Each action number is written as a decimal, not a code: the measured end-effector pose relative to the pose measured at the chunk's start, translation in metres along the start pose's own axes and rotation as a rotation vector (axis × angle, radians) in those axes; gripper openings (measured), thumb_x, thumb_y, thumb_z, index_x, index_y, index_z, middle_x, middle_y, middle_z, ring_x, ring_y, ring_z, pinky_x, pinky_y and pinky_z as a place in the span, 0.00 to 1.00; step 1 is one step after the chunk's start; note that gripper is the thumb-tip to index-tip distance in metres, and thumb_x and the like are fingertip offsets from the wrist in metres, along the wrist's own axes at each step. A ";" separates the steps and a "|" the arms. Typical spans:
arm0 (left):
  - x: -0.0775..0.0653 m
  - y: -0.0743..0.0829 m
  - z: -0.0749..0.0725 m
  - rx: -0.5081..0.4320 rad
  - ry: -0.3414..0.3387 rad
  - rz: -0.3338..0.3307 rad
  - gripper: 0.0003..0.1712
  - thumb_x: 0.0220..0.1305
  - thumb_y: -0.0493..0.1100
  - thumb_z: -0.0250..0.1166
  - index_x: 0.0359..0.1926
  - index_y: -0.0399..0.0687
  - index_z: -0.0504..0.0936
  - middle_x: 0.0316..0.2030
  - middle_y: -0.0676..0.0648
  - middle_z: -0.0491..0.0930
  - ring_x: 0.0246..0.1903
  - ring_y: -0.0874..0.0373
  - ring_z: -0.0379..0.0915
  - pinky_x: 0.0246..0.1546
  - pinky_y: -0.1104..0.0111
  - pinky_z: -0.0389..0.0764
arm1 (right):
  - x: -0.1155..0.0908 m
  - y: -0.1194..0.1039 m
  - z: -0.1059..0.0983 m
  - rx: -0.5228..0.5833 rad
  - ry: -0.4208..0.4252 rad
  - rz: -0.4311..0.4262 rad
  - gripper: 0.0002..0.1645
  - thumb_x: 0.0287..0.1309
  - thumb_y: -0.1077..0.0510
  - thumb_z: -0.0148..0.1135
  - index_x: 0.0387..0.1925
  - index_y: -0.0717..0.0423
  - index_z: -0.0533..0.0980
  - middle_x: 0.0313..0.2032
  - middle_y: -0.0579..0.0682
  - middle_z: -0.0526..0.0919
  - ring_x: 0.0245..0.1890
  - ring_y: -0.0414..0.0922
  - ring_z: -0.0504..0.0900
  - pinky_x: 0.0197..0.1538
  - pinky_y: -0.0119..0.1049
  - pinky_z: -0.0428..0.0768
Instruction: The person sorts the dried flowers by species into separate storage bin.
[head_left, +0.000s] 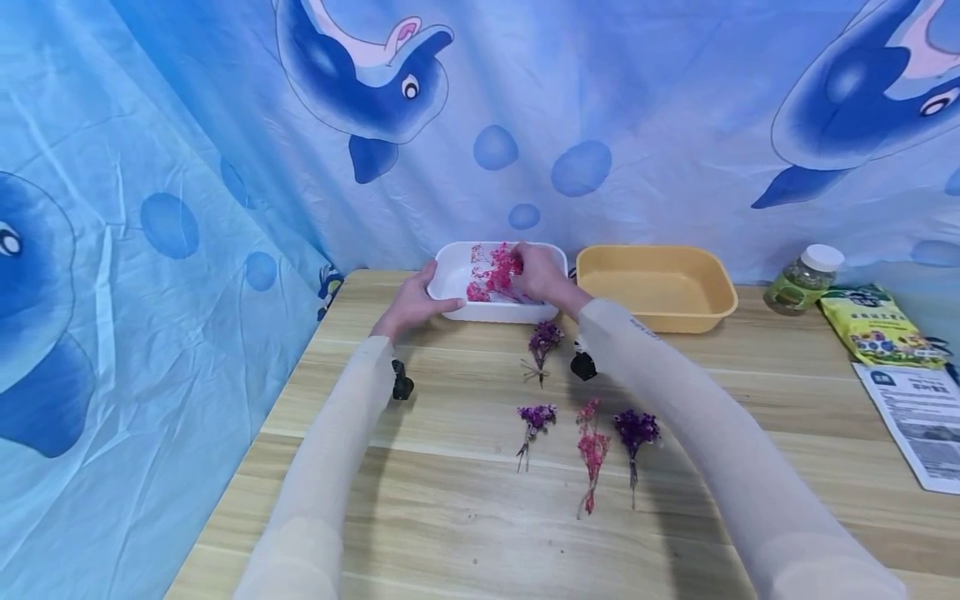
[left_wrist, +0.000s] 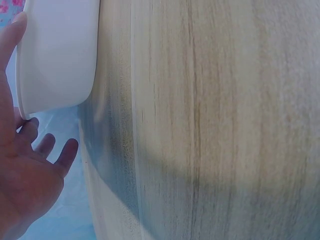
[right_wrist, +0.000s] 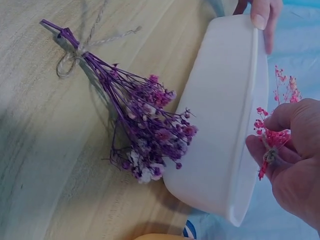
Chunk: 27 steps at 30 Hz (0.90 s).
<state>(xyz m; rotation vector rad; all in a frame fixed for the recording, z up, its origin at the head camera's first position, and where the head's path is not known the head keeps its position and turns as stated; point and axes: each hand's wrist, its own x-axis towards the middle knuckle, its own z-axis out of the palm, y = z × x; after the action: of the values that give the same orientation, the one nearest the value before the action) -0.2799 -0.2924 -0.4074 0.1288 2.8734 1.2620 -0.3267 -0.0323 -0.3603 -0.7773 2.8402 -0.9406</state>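
A white plastic basin (head_left: 501, 312) stands at the back of the table with pink dried flowers (head_left: 491, 279) in it. At its left end my left hand (head_left: 412, 302) grips the rim. In the left wrist view the thumb (left_wrist: 15, 32) lies over the rim and some fingers spread below the corner. My right hand (head_left: 542, 271) is over the basin's right part. It pinches a pink dried-flower bunch (right_wrist: 280, 137) near its twine-tied stems. In front of the basin lies a purple dried-flower bunch (right_wrist: 145, 120), tied with twine.
Nearer me lie two more purple bunches (head_left: 536, 417) (head_left: 636, 429) and a pink bunch (head_left: 592, 450). A yellow basin (head_left: 656, 321) stands right of the white one. Farther right are a jar with a white lid (head_left: 804, 279), a yellow packet (head_left: 879, 325) and a printed sheet (head_left: 918, 425).
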 end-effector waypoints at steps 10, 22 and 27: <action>0.000 0.001 0.001 0.003 0.003 -0.005 0.64 0.55 0.53 0.77 0.78 0.36 0.44 0.77 0.39 0.45 0.75 0.48 0.43 0.73 0.63 0.49 | 0.001 0.001 0.009 0.026 0.040 -0.032 0.33 0.53 0.70 0.64 0.63 0.68 0.70 0.54 0.62 0.79 0.55 0.55 0.77 0.61 0.42 0.76; 0.000 0.001 0.002 -0.019 0.005 -0.001 0.65 0.54 0.52 0.78 0.78 0.35 0.44 0.77 0.40 0.45 0.75 0.47 0.43 0.73 0.62 0.50 | -0.008 0.006 0.014 0.074 0.057 -0.092 0.29 0.61 0.70 0.60 0.65 0.69 0.68 0.61 0.64 0.75 0.61 0.57 0.74 0.65 0.44 0.72; -0.002 0.002 -0.001 -0.020 -0.009 -0.011 0.65 0.55 0.52 0.77 0.78 0.38 0.43 0.77 0.40 0.45 0.75 0.46 0.44 0.73 0.61 0.51 | -0.020 0.008 0.006 0.117 0.094 -0.127 0.27 0.63 0.67 0.59 0.63 0.70 0.70 0.58 0.65 0.76 0.57 0.57 0.77 0.62 0.45 0.76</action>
<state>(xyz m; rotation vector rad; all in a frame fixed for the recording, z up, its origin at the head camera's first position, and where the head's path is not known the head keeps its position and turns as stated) -0.2781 -0.2921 -0.4057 0.1189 2.8486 1.2849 -0.3116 -0.0207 -0.3717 -0.9326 2.8104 -1.1789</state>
